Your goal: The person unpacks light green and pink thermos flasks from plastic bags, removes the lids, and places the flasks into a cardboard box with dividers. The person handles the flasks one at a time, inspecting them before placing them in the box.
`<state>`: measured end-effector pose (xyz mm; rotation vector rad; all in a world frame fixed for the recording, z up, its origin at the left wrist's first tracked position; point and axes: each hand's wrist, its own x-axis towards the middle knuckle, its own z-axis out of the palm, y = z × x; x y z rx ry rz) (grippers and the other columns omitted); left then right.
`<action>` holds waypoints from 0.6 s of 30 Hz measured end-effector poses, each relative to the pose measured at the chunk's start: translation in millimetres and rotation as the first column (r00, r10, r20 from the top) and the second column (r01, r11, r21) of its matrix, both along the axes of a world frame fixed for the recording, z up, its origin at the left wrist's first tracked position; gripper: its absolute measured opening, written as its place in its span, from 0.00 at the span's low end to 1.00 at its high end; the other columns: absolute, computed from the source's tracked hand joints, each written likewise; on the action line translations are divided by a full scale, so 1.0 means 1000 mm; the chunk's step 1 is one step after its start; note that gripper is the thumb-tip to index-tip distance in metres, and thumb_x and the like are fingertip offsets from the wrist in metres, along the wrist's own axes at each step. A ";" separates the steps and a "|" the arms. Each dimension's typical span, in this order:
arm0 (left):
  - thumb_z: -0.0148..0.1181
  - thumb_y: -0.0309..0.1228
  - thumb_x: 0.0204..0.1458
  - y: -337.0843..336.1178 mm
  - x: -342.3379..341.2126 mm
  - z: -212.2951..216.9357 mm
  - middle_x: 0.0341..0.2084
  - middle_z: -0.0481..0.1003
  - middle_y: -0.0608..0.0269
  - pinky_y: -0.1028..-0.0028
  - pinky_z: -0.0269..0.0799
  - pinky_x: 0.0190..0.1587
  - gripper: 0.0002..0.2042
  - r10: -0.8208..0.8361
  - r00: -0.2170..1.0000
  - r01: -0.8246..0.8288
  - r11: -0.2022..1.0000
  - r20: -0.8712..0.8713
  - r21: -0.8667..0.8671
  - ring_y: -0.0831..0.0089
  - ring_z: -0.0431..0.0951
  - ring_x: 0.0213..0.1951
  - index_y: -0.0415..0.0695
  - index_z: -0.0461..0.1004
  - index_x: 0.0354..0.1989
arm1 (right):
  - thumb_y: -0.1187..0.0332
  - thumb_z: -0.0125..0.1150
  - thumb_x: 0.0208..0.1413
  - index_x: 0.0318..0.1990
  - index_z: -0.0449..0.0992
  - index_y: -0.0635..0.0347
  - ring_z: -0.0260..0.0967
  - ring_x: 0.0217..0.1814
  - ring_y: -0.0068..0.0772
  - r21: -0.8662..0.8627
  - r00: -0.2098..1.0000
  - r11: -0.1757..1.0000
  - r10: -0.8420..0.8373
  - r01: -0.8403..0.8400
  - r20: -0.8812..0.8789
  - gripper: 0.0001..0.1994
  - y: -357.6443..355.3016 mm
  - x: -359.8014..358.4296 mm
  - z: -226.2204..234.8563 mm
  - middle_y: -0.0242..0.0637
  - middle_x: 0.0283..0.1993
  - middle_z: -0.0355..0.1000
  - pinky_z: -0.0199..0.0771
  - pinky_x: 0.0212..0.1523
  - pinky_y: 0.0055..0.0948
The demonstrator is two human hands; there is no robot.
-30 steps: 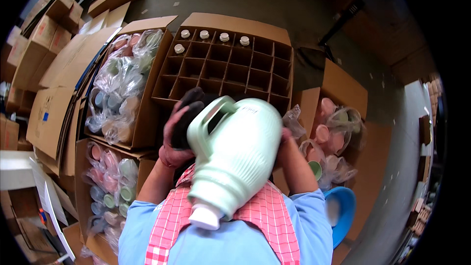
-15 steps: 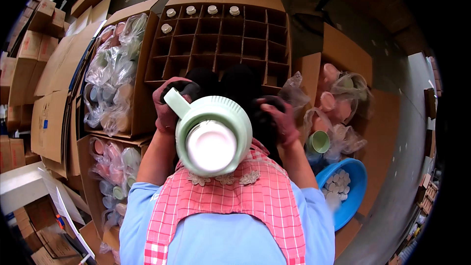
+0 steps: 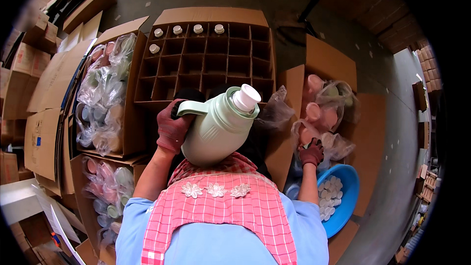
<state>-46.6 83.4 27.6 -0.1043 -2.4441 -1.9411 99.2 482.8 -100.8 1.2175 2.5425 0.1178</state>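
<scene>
My left hand (image 3: 172,128), in a dark red glove, grips a pale green thermos jug (image 3: 219,125) by its handle. The jug leans on my lap with its white stopper pointing up and to the right. My right hand (image 3: 311,152), gloved too, reaches down to the right, above a blue basin (image 3: 347,201) of white caps. It sits just below a box of bagged pink and green lids (image 3: 324,113). Whether it holds anything is unclear. Ahead stands a divided cardboard box (image 3: 206,59) with several capped jugs in its far left cells.
Cardboard boxes of plastic-wrapped parts (image 3: 105,93) stand at my left, with another (image 3: 105,186) nearer me. Flat cartons (image 3: 44,93) pile up at the far left. Stacked boxes line a shelf (image 3: 424,98) at the right. Bare concrete floor lies beyond.
The jug has turned from bottom-up facing me to lying tilted with its stopper pointing away. My right hand has let go of it and moved down to the right, over the blue basin.
</scene>
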 end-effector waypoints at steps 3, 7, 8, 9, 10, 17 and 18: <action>0.64 0.27 0.43 0.005 0.000 0.003 0.25 0.77 0.61 0.77 0.71 0.36 0.09 -0.022 0.996 0.016 0.997 -0.091 -0.075 0.78 0.76 0.30 0.41 0.76 0.35 | 0.52 0.58 0.48 0.57 0.65 0.55 0.64 0.55 0.38 -0.182 0.916 0.969 0.086 -0.168 -0.391 0.29 0.018 -0.003 -0.009 0.43 0.57 0.64 0.65 0.52 0.36; 0.65 0.25 0.41 0.011 0.004 0.013 0.26 0.78 0.59 0.76 0.72 0.35 0.10 -0.108 0.984 0.092 0.989 -0.143 -0.112 0.75 0.78 0.30 0.42 0.76 0.35 | 0.62 0.55 0.53 0.49 0.72 0.65 0.68 0.41 0.21 -0.464 0.329 0.558 -0.330 -0.688 -0.885 0.19 -0.047 -0.074 0.100 0.39 0.46 0.73 0.67 0.43 0.19; 0.65 0.25 0.41 0.016 0.004 0.017 0.26 0.77 0.58 0.76 0.72 0.35 0.11 -0.146 0.974 0.122 0.983 -0.173 -0.140 0.74 0.78 0.30 0.42 0.76 0.35 | 0.63 0.57 0.52 0.47 0.73 0.65 0.67 0.39 0.20 -0.471 0.300 0.372 -0.431 -0.800 -0.851 0.18 -0.070 -0.087 0.138 0.37 0.45 0.73 0.67 0.42 0.20; 0.65 0.25 0.41 0.020 0.005 0.020 0.26 0.77 0.57 0.76 0.72 0.34 0.11 -0.180 0.963 0.147 0.974 -0.199 -0.169 0.73 0.78 0.30 0.42 0.76 0.35 | 0.64 0.58 0.51 0.45 0.75 0.64 0.66 0.38 0.19 -0.437 0.293 0.171 -0.526 -0.883 -0.798 0.16 -0.089 -0.098 0.168 0.36 0.43 0.73 0.67 0.41 0.21; 0.65 0.25 0.40 0.024 0.006 0.022 0.26 0.77 0.57 0.76 0.72 0.34 0.11 -0.212 0.952 0.169 0.965 -0.220 -0.199 0.71 0.79 0.30 0.42 0.76 0.35 | 0.64 0.58 0.50 0.44 0.75 0.64 0.66 0.37 0.20 -0.495 0.435 0.067 -0.385 -0.866 -0.814 0.16 -0.102 -0.108 0.195 0.37 0.41 0.73 0.68 0.40 0.22; 0.64 0.25 0.40 0.034 0.010 0.020 0.26 0.77 0.54 0.75 0.73 0.33 0.10 -0.224 0.965 0.188 0.953 -0.139 -0.237 0.64 0.79 0.30 0.44 0.76 0.34 | 0.62 0.59 0.46 0.39 0.74 0.63 0.69 0.40 0.35 -0.632 0.602 0.020 0.327 -0.775 -0.728 0.15 -0.131 -0.136 0.198 0.40 0.37 0.72 0.67 0.43 0.30; 0.63 0.24 0.41 0.033 0.011 0.019 0.25 0.77 0.55 0.75 0.73 0.33 0.10 -0.224 0.967 0.189 0.951 -0.125 -0.244 0.66 0.79 0.29 0.43 0.76 0.34 | 0.59 0.61 0.47 0.38 0.75 0.61 0.69 0.40 0.38 -0.581 0.562 0.062 0.356 -0.812 -0.747 0.16 -0.134 -0.132 0.194 0.41 0.36 0.72 0.68 0.42 0.32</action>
